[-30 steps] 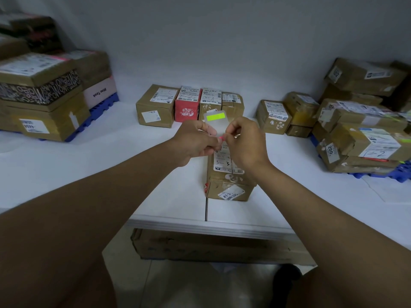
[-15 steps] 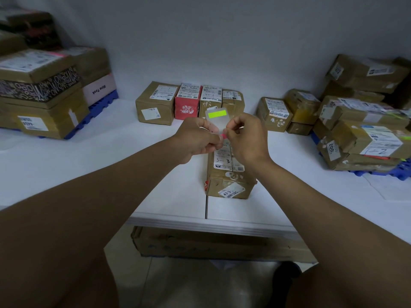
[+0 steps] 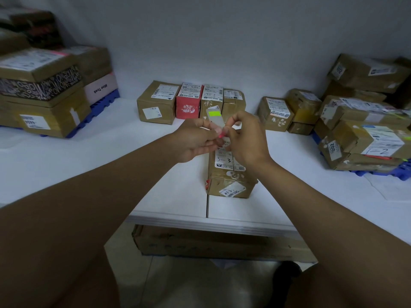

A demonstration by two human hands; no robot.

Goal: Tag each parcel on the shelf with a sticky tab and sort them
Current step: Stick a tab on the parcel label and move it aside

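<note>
My left hand point(image 3: 195, 138) holds a clear sheet of sticky tabs point(image 3: 215, 117) upright, with a green tab at its top. My right hand point(image 3: 245, 138) pinches a pink tab point(image 3: 221, 135) at the sheet's lower edge, fingertips touching those of the left. Both hands hover above a long brown parcel point(image 3: 229, 176) marked "3-3" that lies near the white shelf's front edge point(image 3: 200, 221). Behind the hands stands a row of small parcels: a brown one point(image 3: 156, 102), a red one point(image 3: 188, 101) and two more brown ones.
Stacked brown parcels on a blue pallet point(image 3: 44, 94) fill the left. Another pile point(image 3: 364, 130) sits on a blue pallet at the right, with smaller parcels point(image 3: 275, 113) beside it. A flat cardboard box point(image 3: 211, 243) lies below the shelf.
The hands have stayed together over the long parcel; the pink tab now shows between the fingertips at the sheet's lower edge.
</note>
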